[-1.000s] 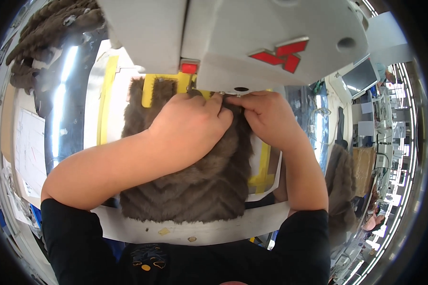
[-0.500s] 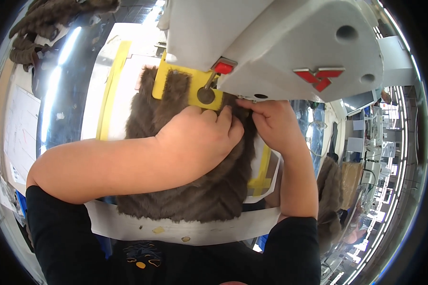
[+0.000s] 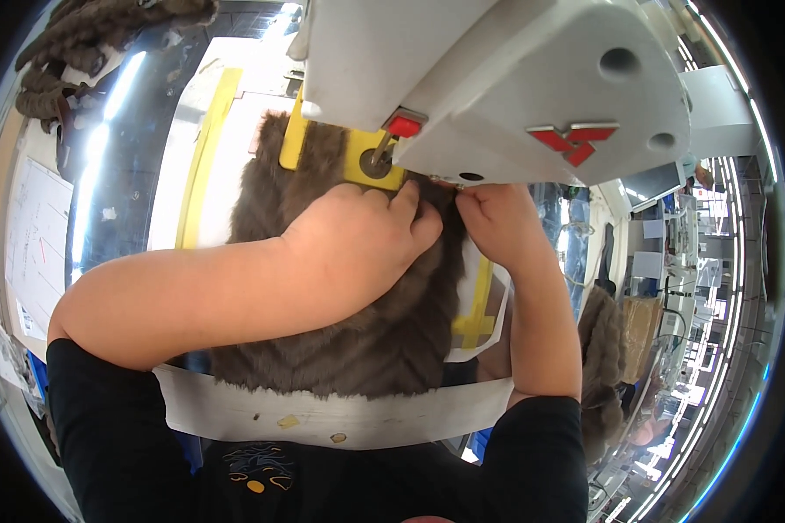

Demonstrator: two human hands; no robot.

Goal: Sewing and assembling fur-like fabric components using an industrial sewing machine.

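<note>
A piece of brown fur (image 3: 331,349) lies under a white machine head (image 3: 488,87) with red emblems. A yellow plate (image 3: 366,179) with a round metal foot (image 3: 373,162) sits on the fur's upper part. My left hand (image 3: 366,235) rests on the fur just below the plate, fingers curled and pressed into it. My right hand (image 3: 497,218) is pinched at the fur's upper right edge, just beneath the machine head; its fingertips are partly hidden there, so their exact grip is unclear.
Fur pieces (image 3: 96,26) lie at the upper left, another (image 3: 600,349) at the right. A patterned paper sheet (image 3: 35,244) is at the far left. Yellow tape (image 3: 201,174) runs along the white work surface. At the right are a cardboard box (image 3: 641,336) and benches with equipment.
The view has shifted, putting the machine farther right. My right forefinger, extended half a second ago, is now bent. The fur and my left hand have moved slightly up toward the machine.
</note>
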